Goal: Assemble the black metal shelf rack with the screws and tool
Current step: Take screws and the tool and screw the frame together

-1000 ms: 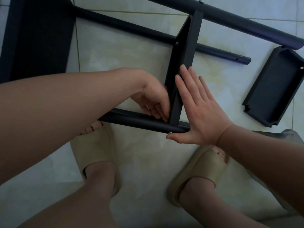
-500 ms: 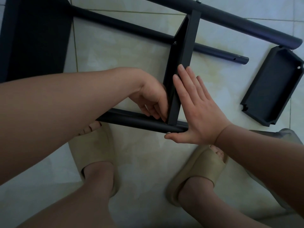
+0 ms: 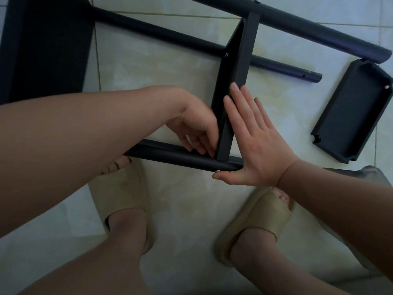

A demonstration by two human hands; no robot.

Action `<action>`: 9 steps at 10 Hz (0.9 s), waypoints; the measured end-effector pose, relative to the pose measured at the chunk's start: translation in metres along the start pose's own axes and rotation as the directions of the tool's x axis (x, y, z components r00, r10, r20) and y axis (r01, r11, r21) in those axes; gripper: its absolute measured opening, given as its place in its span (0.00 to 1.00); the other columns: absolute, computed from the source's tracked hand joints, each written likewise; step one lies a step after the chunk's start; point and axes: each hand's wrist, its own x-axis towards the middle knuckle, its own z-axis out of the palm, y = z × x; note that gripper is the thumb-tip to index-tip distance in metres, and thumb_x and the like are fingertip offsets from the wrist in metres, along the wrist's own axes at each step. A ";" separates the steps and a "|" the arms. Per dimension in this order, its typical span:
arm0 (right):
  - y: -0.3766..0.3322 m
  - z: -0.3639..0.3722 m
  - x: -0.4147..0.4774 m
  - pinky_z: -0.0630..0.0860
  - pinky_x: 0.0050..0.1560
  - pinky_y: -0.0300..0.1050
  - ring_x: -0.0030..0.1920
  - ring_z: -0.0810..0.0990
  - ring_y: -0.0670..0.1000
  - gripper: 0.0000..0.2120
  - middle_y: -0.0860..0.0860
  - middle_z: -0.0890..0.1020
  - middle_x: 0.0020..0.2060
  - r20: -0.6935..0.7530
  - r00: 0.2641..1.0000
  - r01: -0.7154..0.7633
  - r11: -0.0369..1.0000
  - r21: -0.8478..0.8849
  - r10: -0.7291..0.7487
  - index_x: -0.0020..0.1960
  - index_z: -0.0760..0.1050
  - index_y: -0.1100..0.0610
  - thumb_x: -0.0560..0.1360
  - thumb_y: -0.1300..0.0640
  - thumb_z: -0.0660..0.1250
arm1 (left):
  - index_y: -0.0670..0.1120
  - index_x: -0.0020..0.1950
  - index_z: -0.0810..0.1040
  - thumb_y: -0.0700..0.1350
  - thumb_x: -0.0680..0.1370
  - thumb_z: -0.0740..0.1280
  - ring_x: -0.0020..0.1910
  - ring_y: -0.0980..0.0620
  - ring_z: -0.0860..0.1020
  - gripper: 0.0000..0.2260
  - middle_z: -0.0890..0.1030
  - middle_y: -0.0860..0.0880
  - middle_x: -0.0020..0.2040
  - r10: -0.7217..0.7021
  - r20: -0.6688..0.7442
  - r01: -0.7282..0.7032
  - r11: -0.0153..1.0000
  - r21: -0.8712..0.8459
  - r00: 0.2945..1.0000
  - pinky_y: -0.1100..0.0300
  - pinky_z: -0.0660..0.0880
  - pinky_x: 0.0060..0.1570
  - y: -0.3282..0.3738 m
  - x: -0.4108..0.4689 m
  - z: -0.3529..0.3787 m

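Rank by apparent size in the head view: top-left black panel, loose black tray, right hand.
1. black panel
2. loose black tray
3. right hand, close to the tray and nearer the camera, so unsure.

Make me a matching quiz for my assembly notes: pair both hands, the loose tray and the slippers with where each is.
1 right hand
2 left hand
3 loose tray
4 slippers

A on the person's feet
B flat against the upright panel
C lying apart on the tiles, far right
D fingers curled where the panel meets the near tube

Pairs: 1-B, 2-D, 3-C, 4-A.
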 end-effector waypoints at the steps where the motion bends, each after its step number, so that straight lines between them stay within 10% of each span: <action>1: 0.000 0.000 0.000 0.52 0.79 0.67 0.82 0.43 0.62 0.60 0.62 0.46 0.82 0.000 1.000 -0.003 1.000 -0.001 0.003 0.82 0.47 0.66 0.70 0.22 0.60 | 0.50 0.52 0.83 0.45 0.77 0.70 0.53 0.50 0.80 0.05 0.86 0.53 0.46 0.002 -0.040 -0.001 1.000 0.016 0.999 0.51 0.74 0.63 -0.001 0.002 0.002; 9: 0.000 0.000 0.000 0.52 0.79 0.67 0.82 0.42 0.62 0.60 0.62 0.46 0.82 -0.002 1.000 -0.001 1.000 -0.015 0.001 0.82 0.46 0.65 0.70 0.22 0.60 | 0.48 0.49 0.83 0.43 0.78 0.70 0.48 0.52 0.79 0.03 0.84 0.53 0.41 0.015 -0.059 -0.016 1.000 -0.016 0.998 0.54 0.75 0.57 -0.005 0.004 0.005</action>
